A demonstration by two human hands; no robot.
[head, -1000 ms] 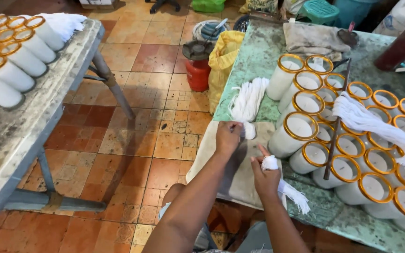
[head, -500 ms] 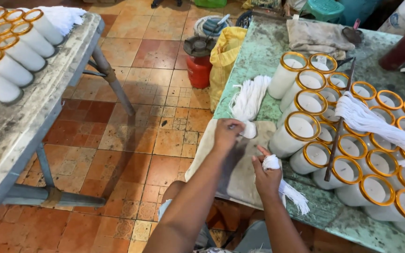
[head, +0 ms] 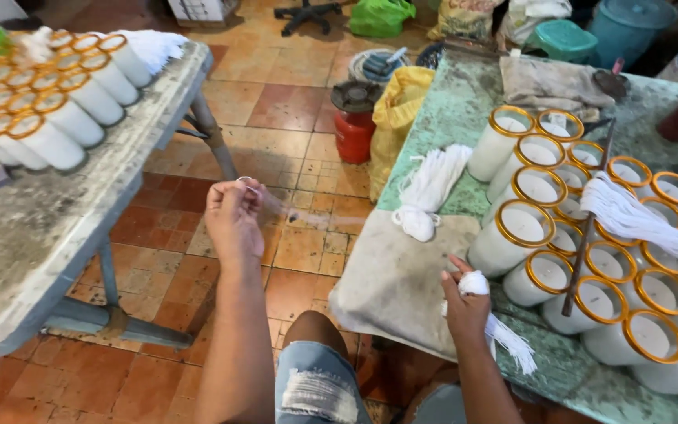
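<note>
**A:** Head view, looking down: what are the hands doing?

**B:** The left hand (head: 233,216) is raised over the tiled floor (head: 284,102), between the two tables, its fingers pinched on one thin white wick (head: 254,188) that curls up above the knuckles. The right hand (head: 463,302) rests at the near edge of the green table (head: 441,110), clenched around a bundle of white wicks (head: 504,338) whose loose ends hang toward the near right.

**A:** And the glasses?

**B:** Gold-rimmed candle glasses (head: 523,235) filled with white wax stand packed together on the right, just beyond the right hand. A dark rod (head: 586,235) lies across their rims with more white strands (head: 645,224) draped over it. A spare hank of wicks (head: 429,188) lies on the table to the left of the glasses, at the far edge of a stained cloth (head: 394,283).

**A:** How far along would you judge it?

**B:** Early to middling, I'd say. The wax is in, but I cannot tell which glasses have a wick set. The bundle is thick, so much seems left. More filled glasses (head: 49,118) lie on the grey table (head: 64,235) far left.
</note>
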